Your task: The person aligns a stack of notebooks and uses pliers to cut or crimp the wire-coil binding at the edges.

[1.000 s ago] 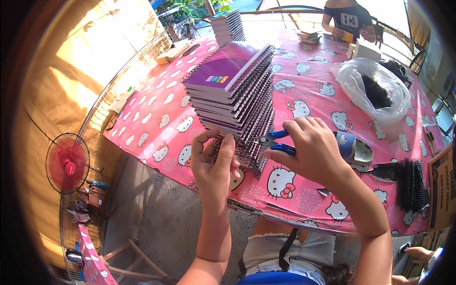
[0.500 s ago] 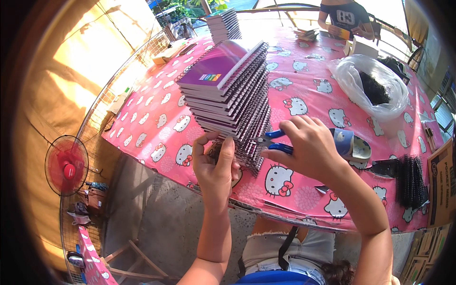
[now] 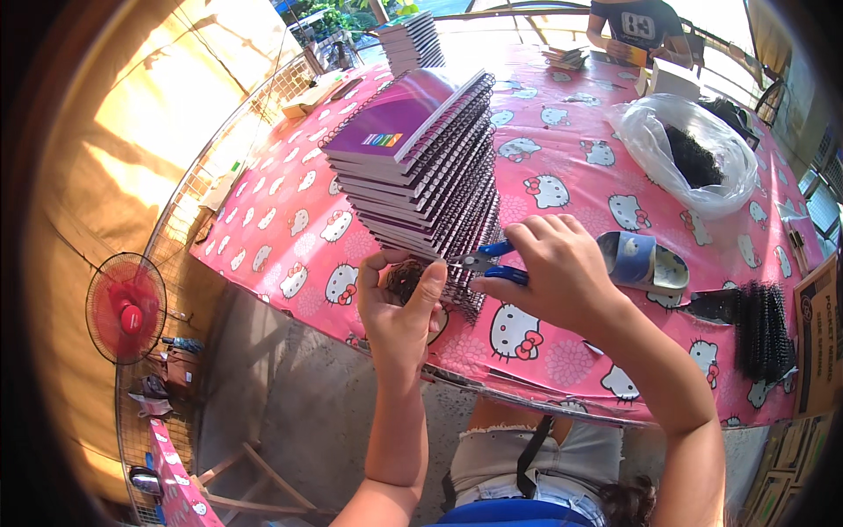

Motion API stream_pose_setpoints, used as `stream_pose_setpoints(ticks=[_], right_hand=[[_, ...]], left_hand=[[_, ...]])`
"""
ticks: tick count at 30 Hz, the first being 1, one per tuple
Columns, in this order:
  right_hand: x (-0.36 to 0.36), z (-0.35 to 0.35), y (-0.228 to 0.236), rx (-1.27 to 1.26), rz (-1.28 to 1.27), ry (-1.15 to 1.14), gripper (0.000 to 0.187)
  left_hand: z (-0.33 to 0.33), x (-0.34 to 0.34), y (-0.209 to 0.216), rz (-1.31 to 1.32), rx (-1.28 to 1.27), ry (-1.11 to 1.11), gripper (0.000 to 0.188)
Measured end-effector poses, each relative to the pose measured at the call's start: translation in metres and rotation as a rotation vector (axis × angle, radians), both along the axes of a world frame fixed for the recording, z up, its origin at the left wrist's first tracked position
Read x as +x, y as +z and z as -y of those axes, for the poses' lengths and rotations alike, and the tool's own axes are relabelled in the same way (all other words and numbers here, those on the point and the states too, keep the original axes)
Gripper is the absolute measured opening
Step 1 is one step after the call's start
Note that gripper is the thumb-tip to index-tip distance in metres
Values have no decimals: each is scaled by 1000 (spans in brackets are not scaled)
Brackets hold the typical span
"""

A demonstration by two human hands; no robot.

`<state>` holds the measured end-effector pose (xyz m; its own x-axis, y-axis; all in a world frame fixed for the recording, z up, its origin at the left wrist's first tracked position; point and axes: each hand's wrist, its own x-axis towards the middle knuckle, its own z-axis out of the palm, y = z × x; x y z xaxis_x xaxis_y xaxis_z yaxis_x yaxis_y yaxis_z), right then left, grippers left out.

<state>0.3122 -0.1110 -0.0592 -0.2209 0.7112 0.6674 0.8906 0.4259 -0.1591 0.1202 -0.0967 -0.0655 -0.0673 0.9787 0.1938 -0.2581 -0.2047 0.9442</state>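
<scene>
A tall, leaning stack of purple spiral notebooks (image 3: 413, 167) stands at the table's near edge, black coil bindings facing right. At its lower near corner, my left hand (image 3: 399, 307) is closed on a spiral notebook, thumb upright beside the coil. A dark brown patch shows between thumb and forefinger; I cannot make out what it is. My right hand (image 3: 562, 268) grips blue-handled pliers (image 3: 502, 263). Their metal jaws point left and reach the coil beside my left thumb tip. What lies between the jaws is too small to tell.
Right of my right hand lies a blue slipper (image 3: 645, 263). Beyond are black coils (image 3: 762, 338), a plastic bag (image 3: 641, 119) of black coils and a cardboard box (image 3: 818, 342). Another notebook stack (image 3: 411, 44) stands far back. A person (image 3: 637, 31) sits across the pink table (image 3: 562, 351).
My right hand has moved the pliers slightly left, bringing the jaws closer to my left thumb. My left hand keeps its hold at the stack's lower corner.
</scene>
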Motion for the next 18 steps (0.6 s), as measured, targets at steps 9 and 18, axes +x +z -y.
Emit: stream_pose_setpoints(ticks=[9, 18], right_hand=[[-6, 3, 2, -331, -52, -21, 61], [-2, -1, 1, -98, 103, -12, 57]], left_hand=[[-2, 0, -7, -26, 60, 38, 32], [4, -2, -13, -186, 162, 47, 35]])
